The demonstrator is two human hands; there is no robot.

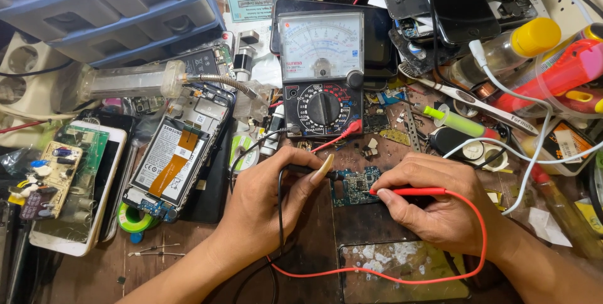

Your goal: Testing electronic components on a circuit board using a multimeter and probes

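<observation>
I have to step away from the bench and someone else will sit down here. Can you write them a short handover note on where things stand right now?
Left hand: holds the black probe, tip at the left edge of the small blue circuit board.
Right hand: holds the red probe, tip at the board's right side.
The board lies flat on the wooden bench, just below the analog multimeter; both leads run to the meter.
Done: probes plugged in and placed on the board.
Left: I cannot tell from the picture what the needle shows. An opened phone lies to the left.
</observation>
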